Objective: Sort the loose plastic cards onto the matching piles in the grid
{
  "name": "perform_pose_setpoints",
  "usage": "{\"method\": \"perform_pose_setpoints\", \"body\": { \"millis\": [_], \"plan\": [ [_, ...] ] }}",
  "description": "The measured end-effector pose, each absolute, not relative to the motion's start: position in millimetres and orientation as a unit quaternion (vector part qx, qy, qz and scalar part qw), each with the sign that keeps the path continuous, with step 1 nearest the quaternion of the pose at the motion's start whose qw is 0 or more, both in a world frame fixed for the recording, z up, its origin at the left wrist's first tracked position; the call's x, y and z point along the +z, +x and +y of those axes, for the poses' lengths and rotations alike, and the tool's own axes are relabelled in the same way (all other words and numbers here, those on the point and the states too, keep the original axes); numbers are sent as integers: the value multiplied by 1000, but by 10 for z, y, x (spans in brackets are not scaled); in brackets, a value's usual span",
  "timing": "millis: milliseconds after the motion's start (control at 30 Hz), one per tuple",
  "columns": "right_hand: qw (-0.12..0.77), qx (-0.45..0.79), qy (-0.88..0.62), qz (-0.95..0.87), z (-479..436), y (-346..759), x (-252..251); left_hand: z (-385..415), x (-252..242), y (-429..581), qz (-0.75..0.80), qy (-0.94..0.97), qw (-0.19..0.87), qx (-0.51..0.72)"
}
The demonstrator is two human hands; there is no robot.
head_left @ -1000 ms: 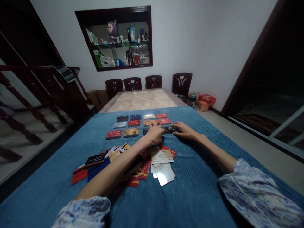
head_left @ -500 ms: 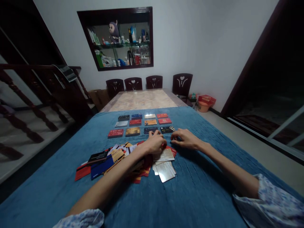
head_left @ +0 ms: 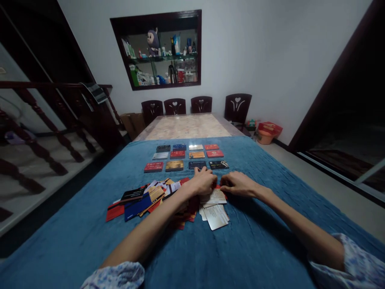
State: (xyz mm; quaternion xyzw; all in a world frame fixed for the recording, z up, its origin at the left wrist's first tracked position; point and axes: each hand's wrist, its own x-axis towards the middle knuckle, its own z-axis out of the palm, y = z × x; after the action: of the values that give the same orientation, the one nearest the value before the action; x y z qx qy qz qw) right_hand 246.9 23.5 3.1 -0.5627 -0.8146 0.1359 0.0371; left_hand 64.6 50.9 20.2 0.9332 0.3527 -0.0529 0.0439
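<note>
Both hands have come back from the grid (head_left: 186,155) to the pile (head_left: 144,200) since a second ago; black card (head_left: 218,164) now lies free at the grid's near right corner. Left hand (head_left: 204,182) and right hand (head_left: 238,184) meet over the pile's far edge, almost touching. Fingers of both curled together, tips down on the top cards, probably pinning them. Whether either pinches a card, cannot tell. Pile: loose fan of overlapping cards in red, blue, black and gold, pale ones at right, on blue cloth (head_left: 240,249), just nearer than the grid. Grid cards lie apart in straight rows, so each face shows whole.
</note>
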Motion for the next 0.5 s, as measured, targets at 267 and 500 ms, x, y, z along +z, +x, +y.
{"method": "perform_pose_setpoints", "body": {
  "millis": [267,500],
  "plan": [
    [-21,153,-662,-734,159,2270,103,454,224,610,369,928,27,-51],
    [-18,183,-640,-746,103,2324,75,400,254,607,370,927,18,-56]
  ]
}}
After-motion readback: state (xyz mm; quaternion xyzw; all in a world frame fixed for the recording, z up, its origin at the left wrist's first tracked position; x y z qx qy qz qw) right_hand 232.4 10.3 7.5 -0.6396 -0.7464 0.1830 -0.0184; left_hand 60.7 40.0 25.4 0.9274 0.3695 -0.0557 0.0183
